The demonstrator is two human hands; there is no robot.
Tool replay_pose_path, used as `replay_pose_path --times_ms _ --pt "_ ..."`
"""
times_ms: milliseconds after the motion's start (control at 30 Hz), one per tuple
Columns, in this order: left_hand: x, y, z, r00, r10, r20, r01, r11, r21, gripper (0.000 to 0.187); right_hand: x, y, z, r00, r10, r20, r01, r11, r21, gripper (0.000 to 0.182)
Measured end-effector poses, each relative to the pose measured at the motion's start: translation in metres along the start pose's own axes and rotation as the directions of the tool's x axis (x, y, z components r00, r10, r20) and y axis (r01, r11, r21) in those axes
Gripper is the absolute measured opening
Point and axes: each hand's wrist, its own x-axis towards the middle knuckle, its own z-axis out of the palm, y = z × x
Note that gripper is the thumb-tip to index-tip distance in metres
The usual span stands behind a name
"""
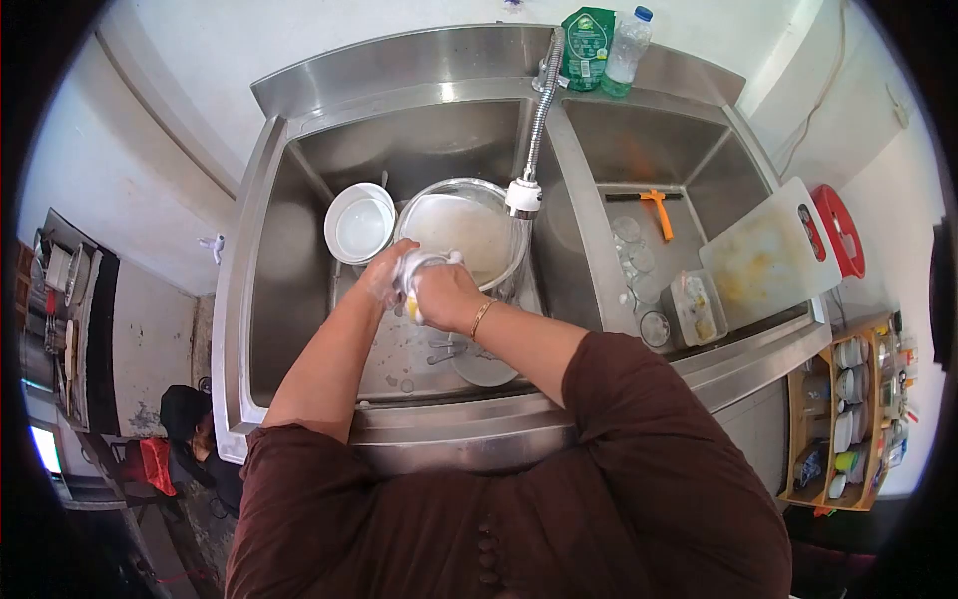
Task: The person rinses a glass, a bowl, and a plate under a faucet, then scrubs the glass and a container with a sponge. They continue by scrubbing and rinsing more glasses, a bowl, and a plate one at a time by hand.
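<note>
Over the left sink basin, my left hand (384,272) is closed around one side of a white, foam-covered thing (424,262) whose kind I cannot make out. My right hand (446,298) presses against it from the other side, fingers curled and soapy. A bit of yellow, perhaps a sponge (412,307), shows beneath the right hand. Just beyond the hands sits a large round basin (461,225) holding cloudy water. White bowls (360,226) are stacked to its left. Below the hands, a plate (484,369) and some metal cutlery (446,349) lie on the sink floor, partly hidden by my right forearm.
A flexible faucet (523,195) hangs over the large basin's right edge. The right sink holds an orange squeegee (658,213), several glasses (639,262), a clear container (696,307) and a leaning cutting board (768,255). A green pouch (586,48) and a bottle (629,50) stand on the back ledge.
</note>
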Motion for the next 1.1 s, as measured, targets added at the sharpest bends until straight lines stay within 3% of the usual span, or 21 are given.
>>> replay_pose_path --times_ms 67,133,167,233,267,300,367,433,500,533,600,633,733,767,800,833,900,967,1000,1033,1100 --pt "-0.018 0.005 0.007 0.999 0.01 0.04 -0.013 0.996 0.092 0.025 0.009 0.006 -0.012 0.999 0.012 0.034 -0.008 0.995 -0.1 0.023" --pt "-0.037 0.017 0.018 0.994 -0.044 0.103 0.023 0.981 0.195 0.027 0.025 0.036 -0.021 0.975 -0.141 0.172 0.006 0.79 0.613 0.024" --pt "-0.043 0.021 0.024 0.994 -0.041 0.103 0.021 0.981 0.193 0.027 0.023 0.041 -0.025 0.974 -0.143 0.173 0.007 0.792 0.611 0.024" --pt "-0.05 0.023 0.036 0.981 -0.058 0.185 0.056 0.998 0.016 0.028 0.012 0.035 -0.047 0.989 -0.063 0.131 -0.1 0.36 0.927 0.024" --pt "-0.043 0.022 0.032 0.983 -0.097 0.153 0.102 0.995 -0.022 0.032 0.014 0.047 -0.041 0.975 0.152 0.161 -0.202 0.32 0.925 0.025" --pt "-0.045 0.022 0.036 0.983 -0.096 0.157 0.1 0.995 -0.017 0.032 0.018 0.057 -0.029 0.976 0.155 0.155 -0.198 0.321 0.926 0.025" --pt "-0.054 0.018 0.046 0.959 0.01 0.283 0.028 0.991 -0.13 0.036 0.03 0.064 -0.004 0.908 0.403 -0.111 -0.264 0.758 0.596 0.024" --pt "-0.034 0.007 0.03 0.989 0.046 0.141 -0.047 0.999 0.007 0.037 0.024 0.038 -0.006 0.846 0.526 -0.088 -0.372 0.701 0.609 0.035" --pt "-0.02 0.007 0.02 0.852 0.024 0.523 0.037 0.994 -0.106 0.039 0.012 0.012 -0.001 0.714 0.463 -0.525 -0.228 0.863 0.452 0.047" --pt "-0.033 0.01 0.031 0.934 0.002 0.357 0.079 0.974 -0.212 0.031 0.005 0.001 -0.002 0.714 0.463 -0.525 -0.227 0.863 0.452 0.047" --pt "-0.028 0.003 0.029 0.936 0.1 0.337 -0.001 0.959 -0.284 0.029 -0.006 -0.017 -0.004 0.774 0.11 -0.623 0.041 0.974 0.223 0.049" --pt "-0.025 0.0 0.027 0.929 0.199 0.311 -0.081 0.932 -0.354 0.028 -0.009 -0.021 -0.004 0.776 0.108 -0.621 0.044 0.974 0.224 0.049" --pt "-0.021 0.002 0.02 0.929 0.322 0.18 -0.239 0.897 -0.371 0.025 -0.011 -0.024 -0.021 0.755 -0.279 -0.594 0.227 0.96 -0.163 0.045" --pt "-0.02 0.005 0.018 0.928 0.361 0.091 -0.317 0.894 -0.317 0.023 -0.005 -0.016 -0.022 0.754 -0.283 -0.593 0.233 0.959 -0.161 0.045" --pt "-0.023 0.01 0.019 0.927 0.366 0.088 -0.322 0.892 -0.318 0.023 0.002 -0.006 -0.018 0.774 -0.126 -0.621 0.21 0.976 0.063 0.046" --pt "-0.029 0.017 0.024 0.953 0.287 0.098 -0.249 0.925 -0.289 0.024 0.01 0.004 -0.016 0.79 0.033 -0.612 0.179 0.943 0.282 0.046" --pt "-0.042 0.026 0.033 0.988 0.11 0.111 -0.082 0.971 -0.226 0.026 0.024 0.022 -0.016 0.701 0.168 -0.693 0.117 0.931 0.345 0.04" --pt "-0.049 0.031 0.033 0.998 0.056 0.002 -0.055 0.989 -0.14 0.03 0.03 0.041 -0.027 0.934 0.268 -0.238 -0.118 0.858 0.5 0.034" --pt "-0.052 0.033 0.025 0.992 0.001 0.128 0.014 0.993 -0.116 0.031 0.028 0.048 -0.03 0.97 0.211 -0.123 -0.049 0.664 0.746 0.032" --pt "-0.056 0.037 0.021 0.966 -0.056 0.251 0.079 0.994 -0.082 0.033 0.03 0.057 -0.028 0.968 0.218 -0.126 -0.053 0.665 0.745 0.032" --pt "-0.056 0.041 0.023 0.932 -0.099 0.35 0.106 0.994 -0.001 0.04 0.033 0.072 -0.022 0.981 0.03 0.192 -0.189 0.377 0.907 0.034"
